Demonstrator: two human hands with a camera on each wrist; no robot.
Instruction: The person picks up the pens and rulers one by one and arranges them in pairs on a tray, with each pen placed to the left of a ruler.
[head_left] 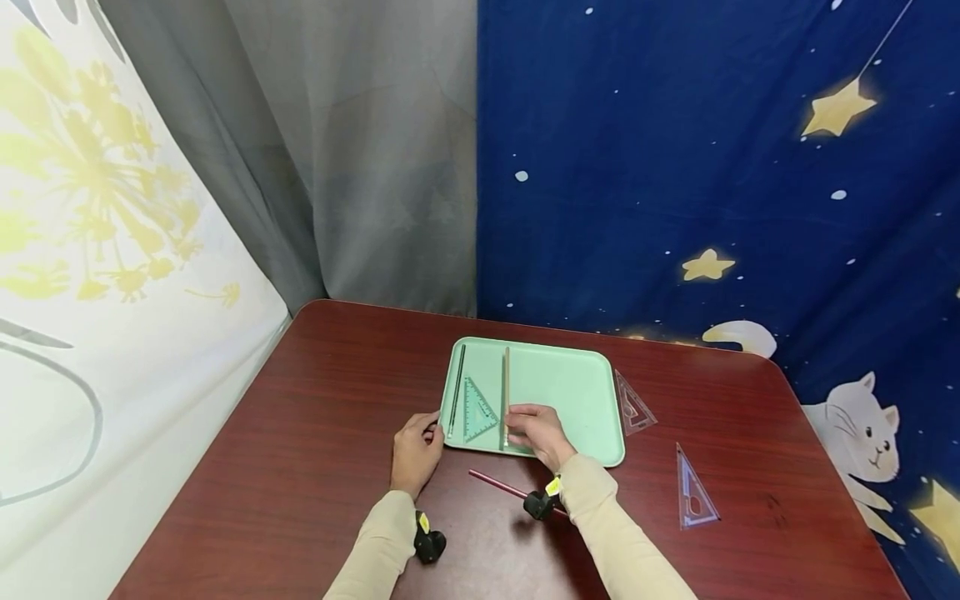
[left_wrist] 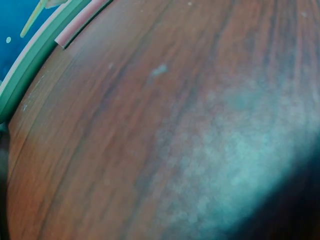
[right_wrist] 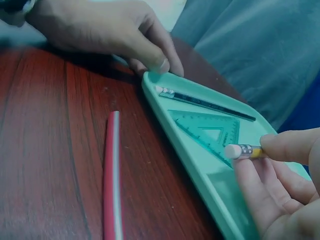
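Observation:
My right hand [head_left: 542, 435] pinches a yellow pencil [head_left: 507, 375] between thumb and fingers over the light green tray [head_left: 570, 387]. In the right wrist view the pencil's white eraser end [right_wrist: 242, 151] points out from the fingertips. At the tray's near left corner, my left hand [head_left: 417, 457] holds the rim with thumb and finger. Inside the tray lie a black pencil [head_left: 457, 392] along the left side and a green triangular set square [head_left: 478, 412] beside it. The left wrist view shows only a bit of tray rim [left_wrist: 30, 62] and table.
A red pencil-like stick [head_left: 495, 482] lies on the dark red wooden table [head_left: 300, 467] in front of the tray, partly behind the right wrist camera. Two clear triangular set squares, one [head_left: 636, 408] beside the tray and another [head_left: 693, 500] nearer, lie on the right. Curtains hang behind.

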